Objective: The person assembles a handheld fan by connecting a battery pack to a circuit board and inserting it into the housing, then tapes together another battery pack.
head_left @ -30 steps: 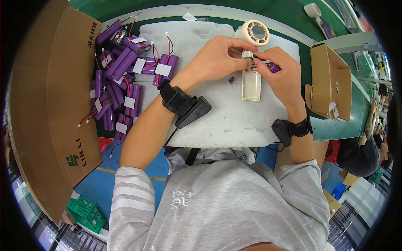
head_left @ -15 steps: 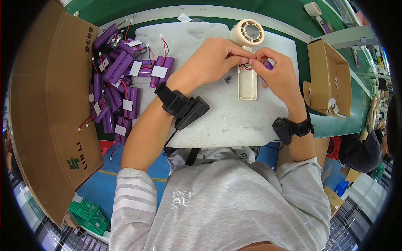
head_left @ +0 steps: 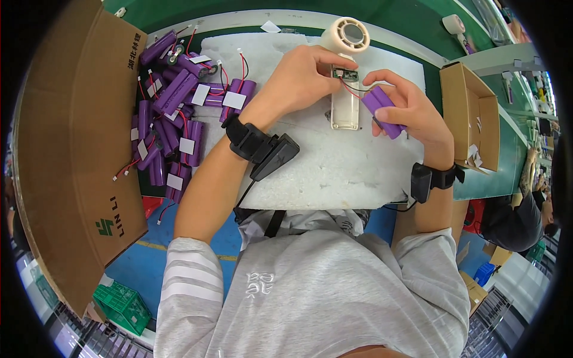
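A cream handheld fan lies on a white foam sheet, its round head away from me and its handle casing open. Near the neck, a small green circuit board shows. My left hand grips the fan by its neck beside the board, fingers on one side and thumb on the other. In my right hand is a purple battery pack, held tilted just right of the handle. Red and black wires run from the pack to a small white plug at the board.
Purple battery packs with wires and white pads are heaped at the left, beside a large cardboard box. A smaller open carton with paper scraps stands at the right. Another fan lies far right. A person sits beyond.
My right hand has moved right and toward me, bringing the battery pack into clear view with its wires stretched to the board. My hands have parted; the fan has shifted slightly left and away.
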`<state>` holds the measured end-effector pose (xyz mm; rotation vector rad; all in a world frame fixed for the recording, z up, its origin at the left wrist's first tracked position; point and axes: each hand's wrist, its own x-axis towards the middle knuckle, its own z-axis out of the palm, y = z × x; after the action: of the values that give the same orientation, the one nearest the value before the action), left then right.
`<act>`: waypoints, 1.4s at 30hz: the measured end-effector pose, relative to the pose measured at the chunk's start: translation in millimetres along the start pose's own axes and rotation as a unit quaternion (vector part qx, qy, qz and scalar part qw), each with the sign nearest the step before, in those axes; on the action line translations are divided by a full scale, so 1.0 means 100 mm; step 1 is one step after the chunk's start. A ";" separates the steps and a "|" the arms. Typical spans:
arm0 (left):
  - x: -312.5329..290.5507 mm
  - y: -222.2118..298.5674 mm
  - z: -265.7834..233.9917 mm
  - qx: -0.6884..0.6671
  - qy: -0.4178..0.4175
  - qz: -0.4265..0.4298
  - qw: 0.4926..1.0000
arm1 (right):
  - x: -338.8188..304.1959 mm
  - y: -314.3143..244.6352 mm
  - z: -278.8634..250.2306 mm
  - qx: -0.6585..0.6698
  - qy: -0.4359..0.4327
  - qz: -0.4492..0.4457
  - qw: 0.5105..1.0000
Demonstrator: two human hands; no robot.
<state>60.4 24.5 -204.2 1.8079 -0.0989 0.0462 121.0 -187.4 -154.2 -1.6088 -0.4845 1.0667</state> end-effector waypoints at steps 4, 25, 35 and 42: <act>0.01 0.04 0.01 -0.007 0.011 -0.048 0.999 | -0.02 0.01 -0.06 0.072 -0.079 -0.024 0.994; 0.02 0.03 -0.08 0.101 -0.021 0.024 0.994 | 0.03 0.09 -0.25 0.040 -0.087 -0.026 0.995; 0.03 0.02 -0.03 0.149 0.033 0.073 0.986 | -0.03 -0.01 -0.06 0.028 -0.047 -0.052 0.997; 0.02 0.04 -0.04 0.176 0.032 0.100 0.979 | -0.06 0.00 0.17 -0.098 0.005 -0.110 0.989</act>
<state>62.6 26.8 -199.3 2.1424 -0.2393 0.2801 104.0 -182.2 -151.9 -1.6847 -0.7608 0.8652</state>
